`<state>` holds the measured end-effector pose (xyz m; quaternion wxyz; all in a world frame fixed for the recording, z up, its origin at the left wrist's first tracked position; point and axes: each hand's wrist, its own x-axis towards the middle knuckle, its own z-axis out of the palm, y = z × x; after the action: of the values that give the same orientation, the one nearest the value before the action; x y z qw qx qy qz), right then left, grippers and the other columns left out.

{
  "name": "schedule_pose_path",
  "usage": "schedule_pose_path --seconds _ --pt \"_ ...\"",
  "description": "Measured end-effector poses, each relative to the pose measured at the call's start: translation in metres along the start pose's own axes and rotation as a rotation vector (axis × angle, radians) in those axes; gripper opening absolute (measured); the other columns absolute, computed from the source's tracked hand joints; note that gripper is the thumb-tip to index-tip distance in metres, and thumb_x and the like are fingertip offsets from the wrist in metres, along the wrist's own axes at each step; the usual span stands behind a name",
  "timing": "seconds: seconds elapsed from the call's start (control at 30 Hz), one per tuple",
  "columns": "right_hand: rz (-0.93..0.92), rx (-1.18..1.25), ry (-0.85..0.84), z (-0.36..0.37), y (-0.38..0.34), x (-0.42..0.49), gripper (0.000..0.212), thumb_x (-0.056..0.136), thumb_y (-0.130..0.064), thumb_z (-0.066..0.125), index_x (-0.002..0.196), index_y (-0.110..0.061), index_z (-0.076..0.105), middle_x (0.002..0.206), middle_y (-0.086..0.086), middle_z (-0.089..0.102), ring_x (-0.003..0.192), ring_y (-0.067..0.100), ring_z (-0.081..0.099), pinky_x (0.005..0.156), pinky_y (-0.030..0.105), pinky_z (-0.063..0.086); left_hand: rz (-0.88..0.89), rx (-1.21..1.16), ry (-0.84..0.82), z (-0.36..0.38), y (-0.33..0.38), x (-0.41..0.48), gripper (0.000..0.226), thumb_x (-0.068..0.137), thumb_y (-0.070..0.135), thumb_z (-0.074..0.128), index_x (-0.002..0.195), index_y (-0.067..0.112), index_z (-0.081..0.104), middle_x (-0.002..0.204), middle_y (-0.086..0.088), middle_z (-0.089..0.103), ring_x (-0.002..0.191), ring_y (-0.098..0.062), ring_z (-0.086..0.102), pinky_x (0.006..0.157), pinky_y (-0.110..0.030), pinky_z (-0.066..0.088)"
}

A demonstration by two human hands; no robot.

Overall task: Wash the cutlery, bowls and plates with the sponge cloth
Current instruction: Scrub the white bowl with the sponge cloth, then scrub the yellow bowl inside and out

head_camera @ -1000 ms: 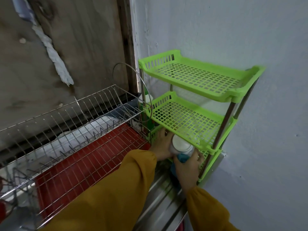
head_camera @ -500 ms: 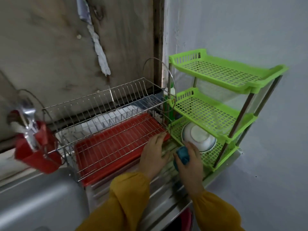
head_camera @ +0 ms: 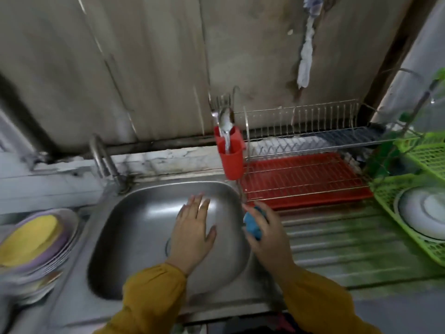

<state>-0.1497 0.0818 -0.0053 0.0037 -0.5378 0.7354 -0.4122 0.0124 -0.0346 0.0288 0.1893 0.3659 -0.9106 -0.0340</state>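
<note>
My right hand (head_camera: pixel 267 233) grips the blue sponge cloth (head_camera: pixel 252 224) over the right rim of the steel sink (head_camera: pixel 144 237). Spread flat with straight fingers, my left hand (head_camera: pixel 192 231) hovers above the sink basin and holds nothing. A stack of plates with a yellow one on top (head_camera: pixel 33 239) sits on the counter left of the sink. A white bowl (head_camera: pixel 426 213) lies in the bottom tier of the green rack (head_camera: pixel 390 196) at far right. Spoons and forks (head_camera: pixel 225 119) stand in a red cutlery holder (head_camera: pixel 230 155).
The wire dish rack (head_camera: pixel 301 145) with a red drip tray (head_camera: pixel 303 179) stands behind the ribbed steel drainboard (head_camera: pixel 337 242). A curved tap (head_camera: pixel 103 157) rises at the sink's back left corner. A wooden wall runs behind everything.
The view swung left from the green rack to the sink. Both hands drew away from the bowl, now left in the rack's bottom tier; the right hand kept the sponge cloth.
</note>
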Motion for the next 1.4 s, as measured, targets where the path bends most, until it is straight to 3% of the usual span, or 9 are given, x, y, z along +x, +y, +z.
schedule_pose_path --seconds 0.1,0.23,0.43,0.7,0.9,1.07,1.17,1.27,1.4 --pt "-0.134 0.08 -0.063 0.043 -0.044 0.008 0.058 0.08 -0.019 0.069 0.133 -0.033 0.049 0.139 0.004 0.045 0.12 0.026 0.049 0.099 0.038 0.043 -0.105 0.078 0.024 -0.021 -0.059 -0.029 0.072 0.063 0.021 0.087 0.125 -0.001 0.06 0.132 -0.023 0.057 0.122 -0.042 0.055 0.096 -0.053 0.045" --pt "-0.261 0.07 -0.135 0.092 -0.096 0.02 0.067 0.072 -0.009 0.082 0.13 -0.028 0.053 0.138 0.006 0.047 0.12 0.029 0.052 0.092 0.04 0.052 -0.222 0.157 0.018 -0.043 -0.117 -0.063 0.07 0.071 0.025 0.082 0.132 0.002 0.055 0.141 -0.02 0.051 0.131 -0.038 0.048 0.105 -0.051 0.038" --pt "-0.403 0.144 -0.222 0.166 -0.167 0.028 0.06 0.071 -0.008 0.081 0.124 -0.025 0.058 0.133 0.005 0.049 0.118 0.026 0.052 0.091 0.035 0.05 -0.339 0.213 0.018 -0.065 -0.201 -0.111 0.071 0.064 0.02 0.086 0.126 -0.001 0.058 0.131 -0.024 0.057 0.121 -0.042 0.056 0.1 -0.054 0.044" --pt "-0.5 0.166 -0.388 0.256 -0.236 0.037 0.055 0.072 -0.007 0.077 0.123 -0.018 0.062 0.134 0.011 0.053 0.116 0.033 0.055 0.089 0.041 0.053 -0.554 0.079 0.007 -0.068 -0.309 -0.152 0.052 0.089 0.013 0.056 0.139 0.002 0.046 0.146 -0.02 0.044 0.138 -0.038 0.037 0.116 -0.047 0.028" --pt "-0.521 0.08 -0.531 0.305 -0.282 0.057 0.062 0.077 -0.013 0.071 0.135 -0.027 0.054 0.142 0.0 0.045 0.124 0.025 0.049 0.091 0.039 0.051 -0.708 0.048 -0.075 -0.068 -0.376 -0.153 0.051 0.099 0.017 0.047 0.148 0.008 0.034 0.153 -0.013 0.036 0.144 -0.03 0.028 0.119 -0.04 0.023" --pt "-0.539 -0.07 -0.743 0.342 -0.316 0.082 0.074 0.082 -0.016 0.069 0.146 -0.033 0.037 0.154 -0.006 0.029 0.126 0.023 0.048 0.095 0.037 0.049 -0.761 -0.041 -0.265 -0.07 -0.413 -0.143 0.061 0.093 0.036 0.057 0.147 0.014 0.037 0.145 -0.009 0.047 0.134 -0.028 0.041 0.114 -0.04 0.031" --pt "-0.58 -0.236 -0.88 0.365 -0.329 0.098 0.081 0.083 -0.019 0.07 0.15 -0.035 0.028 0.158 -0.007 0.022 0.126 0.025 0.049 0.089 0.037 0.051 -0.698 0.016 -0.41 -0.07 -0.425 -0.136 0.049 0.097 0.041 0.05 0.138 0.015 0.049 0.132 -0.004 0.06 0.123 -0.023 0.052 0.117 -0.043 0.025" --pt "-0.624 -0.384 -1.004 0.385 -0.339 0.109 0.075 0.086 -0.023 0.068 0.15 -0.033 0.03 0.154 -0.004 0.031 0.126 0.025 0.049 0.085 0.037 0.051 -0.705 -0.011 -0.403 -0.069 -0.43 -0.132 0.034 0.102 0.031 0.044 0.121 0.011 0.063 0.113 -0.006 0.068 0.106 -0.023 0.06 0.107 -0.039 0.039" --pt "-0.679 -0.481 -1.049 0.4 -0.344 0.116 0.051 0.088 -0.025 0.065 0.136 -0.022 0.048 0.132 0.002 0.047 0.11 0.028 0.056 0.072 0.036 0.046 -0.686 0.028 -0.383 -0.07 -0.433 -0.13 0.028 0.099 0.028 0.05 0.118 0.013 0.065 0.107 -0.006 0.069 0.097 -0.022 0.061 0.095 -0.033 0.048"
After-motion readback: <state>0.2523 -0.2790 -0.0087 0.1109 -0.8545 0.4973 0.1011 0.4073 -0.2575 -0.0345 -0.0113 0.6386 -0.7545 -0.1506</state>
